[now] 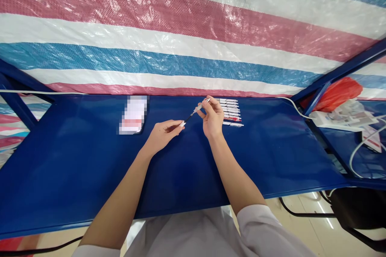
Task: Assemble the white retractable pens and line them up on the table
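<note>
My right hand [213,118] has its fingers closed round the white upper barrel [199,107] of a pen, tilted up to the right. A thin dark ink refill [189,117] runs down from that barrel toward my left hand [165,134]. Between thumb and forefinger, my left hand pinches a small white pen piece [182,123] at the refill's lower end. Just right of my right hand, several white pens [231,106] lie side by side on the blue tabletop [183,176]. One pen with red parts [233,119] lies near the front of that row, partly hidden by my right hand.
A blurred-out, phone-like object [132,114] lies left of my hands. Striped plastic sheeting [193,36] hangs behind the table. At the right are a red plastic bag [339,93], a white power strip [331,121] with cables, and a black chair [362,209] below.
</note>
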`<action>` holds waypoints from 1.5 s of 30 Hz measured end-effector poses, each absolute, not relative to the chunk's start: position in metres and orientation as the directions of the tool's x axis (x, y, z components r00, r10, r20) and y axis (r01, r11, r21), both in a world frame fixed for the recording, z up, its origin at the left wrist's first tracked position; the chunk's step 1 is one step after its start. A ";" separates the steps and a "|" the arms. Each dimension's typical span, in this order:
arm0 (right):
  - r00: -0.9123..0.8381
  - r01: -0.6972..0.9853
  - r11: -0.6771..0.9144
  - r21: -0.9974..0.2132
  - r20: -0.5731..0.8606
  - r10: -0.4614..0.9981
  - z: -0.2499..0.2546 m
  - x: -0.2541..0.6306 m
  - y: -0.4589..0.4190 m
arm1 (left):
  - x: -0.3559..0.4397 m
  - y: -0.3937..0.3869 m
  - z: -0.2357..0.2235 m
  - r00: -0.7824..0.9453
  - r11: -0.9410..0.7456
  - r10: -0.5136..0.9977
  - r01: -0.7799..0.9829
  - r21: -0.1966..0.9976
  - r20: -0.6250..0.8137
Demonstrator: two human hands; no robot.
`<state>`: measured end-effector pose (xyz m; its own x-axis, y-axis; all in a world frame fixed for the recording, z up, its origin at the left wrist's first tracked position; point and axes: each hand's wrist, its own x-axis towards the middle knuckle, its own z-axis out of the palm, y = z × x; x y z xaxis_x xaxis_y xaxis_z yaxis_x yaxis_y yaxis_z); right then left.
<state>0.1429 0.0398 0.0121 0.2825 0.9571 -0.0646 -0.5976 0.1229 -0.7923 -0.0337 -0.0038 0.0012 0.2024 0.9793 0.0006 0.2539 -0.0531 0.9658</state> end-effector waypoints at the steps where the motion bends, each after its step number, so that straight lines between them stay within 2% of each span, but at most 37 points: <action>1: 0.280 -0.593 0.118 -0.796 -0.066 0.958 0.011 0.143 0.039 | -0.034 -0.004 0.001 0.203 -0.056 0.979 0.256 0.965 0.003; 18: 0.173 -0.526 0.052 -0.849 -0.047 0.984 0.000 0.136 0.022 | -0.029 0.001 -0.008 0.252 -0.215 0.957 0.293 0.932 0.142; 28: 0.252 -0.552 0.053 -0.832 -0.106 0.962 -0.003 0.141 0.018 | -0.016 0.008 0.004 0.319 -0.407 0.904 0.437 0.802 0.285; 39: 0.238 -0.508 0.072 -0.859 -0.059 0.969 -0.007 0.143 0.018 | -0.007 0.008 -0.016 0.193 -0.408 0.913 0.449 0.795 0.359; 45: 0.213 -0.516 0.075 -0.853 -0.043 0.976 -0.009 0.140 0.017 | -0.007 0.001 -0.016 0.185 -0.438 0.898 0.427 0.791 0.398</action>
